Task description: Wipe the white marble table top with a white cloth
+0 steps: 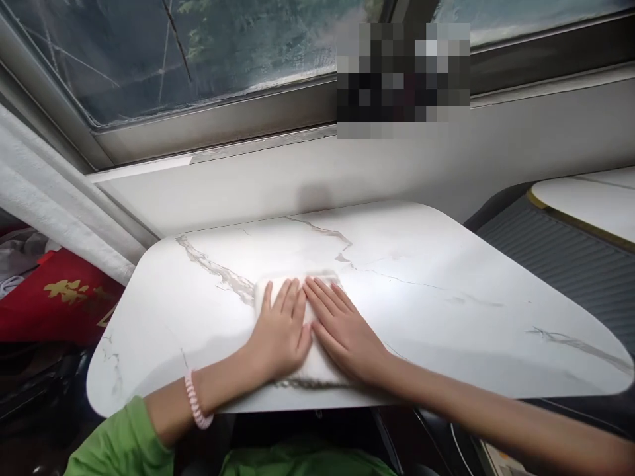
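Both of my hands lie flat, side by side, on a white folded cloth (pixel 317 360) that rests on the white marble-patterned table (pixel 446 291). My left hand (pixel 280 330) presses its left half, fingers stretched and together, with a pink coil band on the wrist. My right hand (pixel 342 330) covers its right half, fingers stretched forward. Most of the cloth is hidden under my palms; its far edge and near edge show.
A white wall and a window sill (pixel 223 152) run behind the table. A red bag with gold characters (pixel 59 297) sits at the left. A dark ribbed seat (pixel 560 258) and a second white table (pixel 590 198) are at the right.
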Motion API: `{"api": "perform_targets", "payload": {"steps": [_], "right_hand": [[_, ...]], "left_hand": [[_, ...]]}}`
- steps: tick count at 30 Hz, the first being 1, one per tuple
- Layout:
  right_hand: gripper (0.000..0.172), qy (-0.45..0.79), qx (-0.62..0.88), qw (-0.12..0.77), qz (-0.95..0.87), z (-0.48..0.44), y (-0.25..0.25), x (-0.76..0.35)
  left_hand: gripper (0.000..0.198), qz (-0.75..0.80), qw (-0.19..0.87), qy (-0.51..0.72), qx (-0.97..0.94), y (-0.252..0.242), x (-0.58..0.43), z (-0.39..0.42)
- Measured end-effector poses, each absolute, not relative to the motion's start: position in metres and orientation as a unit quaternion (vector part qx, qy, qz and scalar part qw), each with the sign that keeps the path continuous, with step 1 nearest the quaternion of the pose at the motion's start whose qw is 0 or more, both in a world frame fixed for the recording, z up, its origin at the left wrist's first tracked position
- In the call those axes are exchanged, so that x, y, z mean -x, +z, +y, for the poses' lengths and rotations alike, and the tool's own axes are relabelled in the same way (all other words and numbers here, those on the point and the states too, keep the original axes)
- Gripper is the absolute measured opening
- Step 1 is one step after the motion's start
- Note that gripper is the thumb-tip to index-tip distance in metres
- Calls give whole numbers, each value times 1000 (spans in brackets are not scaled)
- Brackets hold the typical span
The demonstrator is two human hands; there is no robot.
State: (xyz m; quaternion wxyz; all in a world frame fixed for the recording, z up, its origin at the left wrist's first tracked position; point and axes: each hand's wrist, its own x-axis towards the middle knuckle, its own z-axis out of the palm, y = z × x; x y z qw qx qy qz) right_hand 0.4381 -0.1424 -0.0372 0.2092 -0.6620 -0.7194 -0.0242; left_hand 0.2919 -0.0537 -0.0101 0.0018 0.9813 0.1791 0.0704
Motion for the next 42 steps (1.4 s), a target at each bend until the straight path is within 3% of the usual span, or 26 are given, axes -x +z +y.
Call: {"api": "perform_targets", "payload": {"steps": [5, 11, 18, 28, 42], "right_hand": [[74, 5, 634, 221, -741, -184, -30, -418], [75, 23, 596, 190, -779, -161, -31, -431], [63, 14, 667, 140, -731, -39, -34, -423], [61, -31, 688, 211, -694, 103, -37, -437], [62, -28, 681, 175, -710, 62, -39, -423]], "left_hand": [[59, 171, 39, 69, -982, -4, -263, -94], [60, 203, 56, 78, -974, -5, -255, -86], [52, 292, 80, 40, -952, -7, -275, 27], [41, 278, 6, 127, -952, -9, -306, 168], [46, 332, -5, 89, -939, -12, -287, 116]]}}
